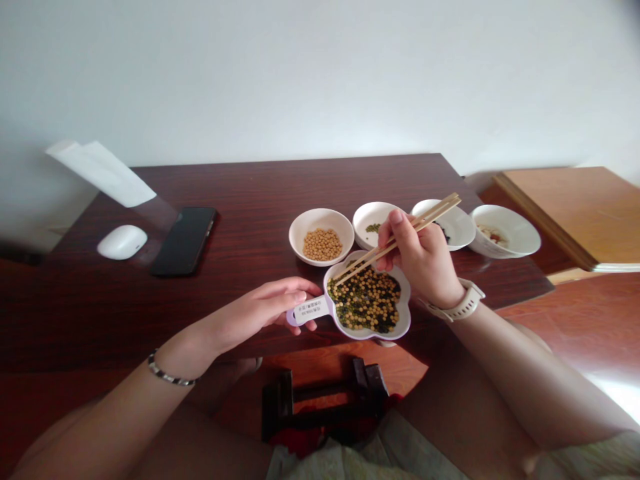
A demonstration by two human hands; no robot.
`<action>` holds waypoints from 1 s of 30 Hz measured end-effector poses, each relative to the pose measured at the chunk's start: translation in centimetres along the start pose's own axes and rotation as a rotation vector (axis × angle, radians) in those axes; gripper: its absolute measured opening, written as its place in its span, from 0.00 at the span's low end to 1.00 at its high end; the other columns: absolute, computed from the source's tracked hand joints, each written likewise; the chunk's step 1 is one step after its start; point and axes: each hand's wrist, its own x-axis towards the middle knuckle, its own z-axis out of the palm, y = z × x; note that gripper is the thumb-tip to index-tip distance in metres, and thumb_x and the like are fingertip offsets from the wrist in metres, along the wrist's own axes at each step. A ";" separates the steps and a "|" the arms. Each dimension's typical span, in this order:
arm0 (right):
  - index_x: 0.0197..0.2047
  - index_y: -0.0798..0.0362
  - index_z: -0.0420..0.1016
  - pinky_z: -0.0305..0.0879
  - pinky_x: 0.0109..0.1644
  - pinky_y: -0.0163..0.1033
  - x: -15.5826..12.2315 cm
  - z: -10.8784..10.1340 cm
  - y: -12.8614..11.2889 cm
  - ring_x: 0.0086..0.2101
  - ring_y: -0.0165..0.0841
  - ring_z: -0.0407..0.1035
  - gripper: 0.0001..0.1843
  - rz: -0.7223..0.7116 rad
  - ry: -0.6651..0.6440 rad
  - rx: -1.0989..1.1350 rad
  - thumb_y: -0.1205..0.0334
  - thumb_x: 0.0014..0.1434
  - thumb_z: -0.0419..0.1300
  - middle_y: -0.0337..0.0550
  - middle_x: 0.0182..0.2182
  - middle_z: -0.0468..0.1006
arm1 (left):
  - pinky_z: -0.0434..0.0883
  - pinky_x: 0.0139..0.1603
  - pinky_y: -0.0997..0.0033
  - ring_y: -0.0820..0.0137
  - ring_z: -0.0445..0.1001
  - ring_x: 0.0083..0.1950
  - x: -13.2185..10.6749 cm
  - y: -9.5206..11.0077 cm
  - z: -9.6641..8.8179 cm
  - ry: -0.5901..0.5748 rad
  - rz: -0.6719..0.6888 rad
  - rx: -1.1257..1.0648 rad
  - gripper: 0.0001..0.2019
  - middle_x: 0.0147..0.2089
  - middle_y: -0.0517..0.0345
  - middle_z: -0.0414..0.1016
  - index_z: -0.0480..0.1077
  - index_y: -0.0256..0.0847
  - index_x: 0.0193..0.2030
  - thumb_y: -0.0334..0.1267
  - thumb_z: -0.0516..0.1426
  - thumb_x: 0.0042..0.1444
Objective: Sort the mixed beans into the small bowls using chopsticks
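A flower-shaped white dish (404, 319) with a lilac handle sits at the table's near edge, filled with mixed yellow, green and dark beans. My left hand (270, 308) grips its labelled handle between thumb and fingers. My right hand (423, 257), a white watch on the wrist, holds a pair of wooden chopsticks (400, 238) whose tips reach down to the beans at the dish's far left rim. Behind it stand a white bowl of yellow soybeans (321, 237) and a white bowl with a few green beans (373, 223).
Two more white bowls (457, 225) (506, 231) stand at the right of the dark wooden table (250, 193). A black phone (185, 240), a white mouse (122, 241) and a white paper packet (103, 172) lie at the left. A light wooden surface (570, 207) lies further right.
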 end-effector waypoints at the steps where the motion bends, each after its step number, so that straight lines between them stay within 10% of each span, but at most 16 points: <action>1: 0.32 0.48 0.75 0.64 0.23 0.36 0.0 0.0 0.0 0.18 0.32 0.72 0.31 0.003 -0.002 0.005 0.33 0.77 0.56 0.38 0.17 0.77 | 0.76 0.47 0.63 0.61 0.83 0.50 0.0 0.0 0.0 0.000 0.001 -0.001 0.21 0.51 0.48 0.84 0.77 0.38 0.63 0.51 0.64 0.74; 30: 0.32 0.47 0.75 0.65 0.24 0.37 -0.1 0.5 -0.2 0.19 0.32 0.72 0.31 -0.029 -0.048 -0.016 0.32 0.76 0.55 0.38 0.19 0.77 | 0.77 0.48 0.62 0.60 0.82 0.49 -0.2 -0.1 0.1 0.024 0.014 0.025 0.20 0.52 0.47 0.84 0.77 0.39 0.63 0.52 0.63 0.74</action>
